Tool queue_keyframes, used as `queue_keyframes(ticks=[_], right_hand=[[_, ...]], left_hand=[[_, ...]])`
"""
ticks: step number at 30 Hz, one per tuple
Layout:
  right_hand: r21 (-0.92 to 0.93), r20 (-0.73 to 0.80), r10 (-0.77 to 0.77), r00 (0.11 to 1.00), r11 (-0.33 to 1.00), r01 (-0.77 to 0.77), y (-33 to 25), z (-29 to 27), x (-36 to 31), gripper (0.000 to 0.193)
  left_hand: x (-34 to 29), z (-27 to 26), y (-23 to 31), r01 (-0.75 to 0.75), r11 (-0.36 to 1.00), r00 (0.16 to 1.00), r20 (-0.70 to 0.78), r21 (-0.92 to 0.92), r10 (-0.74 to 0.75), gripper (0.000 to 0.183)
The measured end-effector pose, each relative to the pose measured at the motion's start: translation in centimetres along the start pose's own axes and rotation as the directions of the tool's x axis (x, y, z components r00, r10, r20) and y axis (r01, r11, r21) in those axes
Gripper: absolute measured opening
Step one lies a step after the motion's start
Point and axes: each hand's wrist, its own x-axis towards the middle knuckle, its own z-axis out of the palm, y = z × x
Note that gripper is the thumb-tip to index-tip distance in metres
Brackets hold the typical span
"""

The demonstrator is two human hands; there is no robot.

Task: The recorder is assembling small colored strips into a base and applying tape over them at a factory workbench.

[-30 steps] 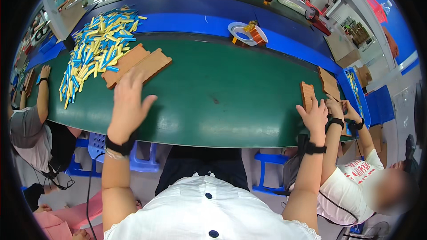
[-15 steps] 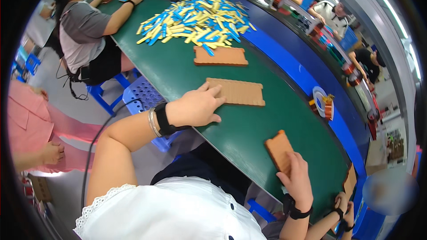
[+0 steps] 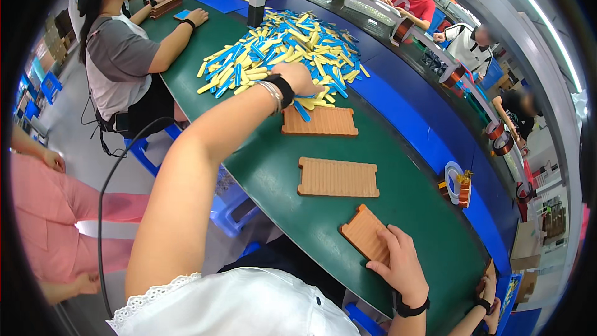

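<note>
Worker's left hand [image 3: 298, 78] digs, fingers hidden, into blue/yellow strips [image 3: 280, 46]; right hand [image 3: 398, 264] lies flat on ridged tray [image 3: 367, 233]. Next, prob.: pinch strips, carry to tray.

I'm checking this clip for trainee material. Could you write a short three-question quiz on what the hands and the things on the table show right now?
1. True or false: the left hand rests on the pile of blue and yellow sticks.
2. How many brown ridged trays lie on the green table?
3. Which tray does the right hand touch? A: far tray B: middle tray C: near tray

Key
1. True: it reaches into the pile's near edge.
2. Three.
3. C: the fingers lie on its near corner at the table's edge.
</note>
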Motion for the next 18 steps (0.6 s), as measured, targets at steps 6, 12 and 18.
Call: queue_keyframes(ticks=[6, 12, 18], right_hand=[[0.011, -0.032, 0.046, 0.998, 0.999, -0.046, -0.2, 0.2, 0.2, 0.073], [0.008, -0.031, 0.023, 0.999, 1.000, -0.023, 0.1, 0.2, 0.8, 0.073], [0.036, -0.009, 0.039, 0.999, 0.999, -0.038, -1.2, -0.4, 0.2, 0.074]], left_hand=[[4.0, 0.8, 0.7, -0.064, 0.998, 0.975, 0.214, 0.003, 0.062, 0.065], [5.2, 1.7, -2.5, -0.318, 0.943, 0.920, 0.205, -0.102, 0.333, 0.051], [4.2, 2.5, -2.0, -0.354, 0.919, 0.926, 0.071, -0.175, 0.370, 0.038]])
